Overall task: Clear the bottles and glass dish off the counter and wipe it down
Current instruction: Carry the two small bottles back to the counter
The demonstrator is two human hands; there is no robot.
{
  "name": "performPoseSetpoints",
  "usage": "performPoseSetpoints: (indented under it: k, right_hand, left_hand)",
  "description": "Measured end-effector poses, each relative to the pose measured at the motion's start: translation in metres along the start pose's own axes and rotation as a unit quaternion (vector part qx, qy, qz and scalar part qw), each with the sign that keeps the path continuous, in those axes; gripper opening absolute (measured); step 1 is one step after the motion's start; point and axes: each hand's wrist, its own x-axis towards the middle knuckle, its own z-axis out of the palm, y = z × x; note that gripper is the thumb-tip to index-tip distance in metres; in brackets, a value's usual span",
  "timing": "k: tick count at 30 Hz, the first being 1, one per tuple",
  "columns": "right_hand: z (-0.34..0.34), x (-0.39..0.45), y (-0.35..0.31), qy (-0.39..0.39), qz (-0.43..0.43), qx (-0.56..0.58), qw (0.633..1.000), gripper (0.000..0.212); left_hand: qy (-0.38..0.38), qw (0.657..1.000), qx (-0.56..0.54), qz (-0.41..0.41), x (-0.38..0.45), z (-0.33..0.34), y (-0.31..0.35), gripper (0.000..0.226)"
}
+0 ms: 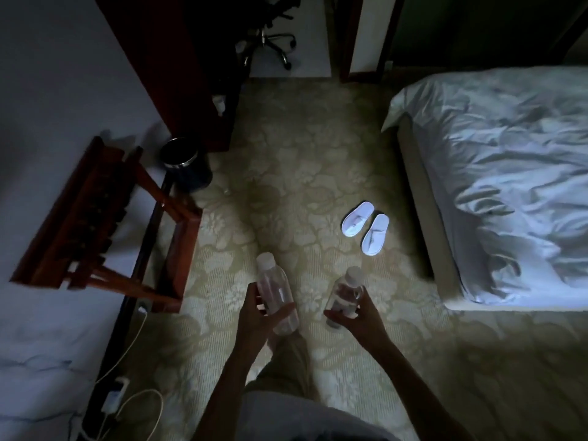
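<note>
I stand in a dim bedroom, looking down at a patterned carpet. My left hand [254, 316] grips a clear plastic bottle [276, 291] with a white cap, tilted with the cap pointing away from me. A second, smaller clear bottle [345, 292] with a white cap is held in my right hand [356, 319], fingers wrapped around its lower part. Both bottles hang over the carpet in front of my legs. No counter or glass dish shows in this view.
A dark waste bin [186, 165] stands by a dark wooden cabinet [178, 68] ahead on the left. A wooden luggage rack [95, 224] is on the left. White slippers [366, 227] lie by an unmade bed [496, 186] on the right. Charger cables [127, 399] trail at lower left.
</note>
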Motion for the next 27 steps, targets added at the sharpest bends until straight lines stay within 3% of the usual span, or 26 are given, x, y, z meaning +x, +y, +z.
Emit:
performPoseSetpoints:
  k: [2, 5, 10, 13, 17, 21, 27]
  right_hand:
    - [-0.004, 0.055, -0.027, 0.016, 0.013, 0.006, 1.0, 0.084]
    - [-0.017, 0.14, -0.089, 0.024, -0.002, -0.018, 1.0, 0.083]
    - [-0.041, 0.272, -0.171, 0.057, -0.022, -0.011, 0.998, 0.065]
    - [-0.046, 0.342, -0.187, 0.069, -0.005, 0.021, 0.997, 0.063]
    - [-0.059, 0.454, -0.189, 0.054, 0.01, 0.045, 0.997, 0.051]
    - [-0.082, 0.576, -0.225, 0.059, 0.005, 0.068, 0.996, 0.058]
    - [-0.121, 0.757, -0.328, 0.003, -0.056, 0.022, 0.998, 0.065]
  left_hand:
    - [-0.013, 1.0, 0.014, 0.016, 0.061, -0.002, 0.027, 0.092]
    - [-0.026, 0.999, 0.028, 0.035, 0.145, -0.006, 0.089, 0.069]
    - [-0.052, 0.996, 0.03, 0.06, 0.283, -0.004, 0.18, 0.081]
    - [-0.051, 0.997, 0.028, 0.055, 0.355, 0.01, 0.215, 0.082]
    - [-0.065, 0.997, 0.034, 0.035, 0.45, 0.044, 0.24, 0.063]
    - [-0.036, 0.999, 0.025, 0.004, 0.547, 0.07, 0.287, 0.08]
    - [-0.023, 1.0, 0.007, 0.014, 0.692, 0.085, 0.398, 0.072]
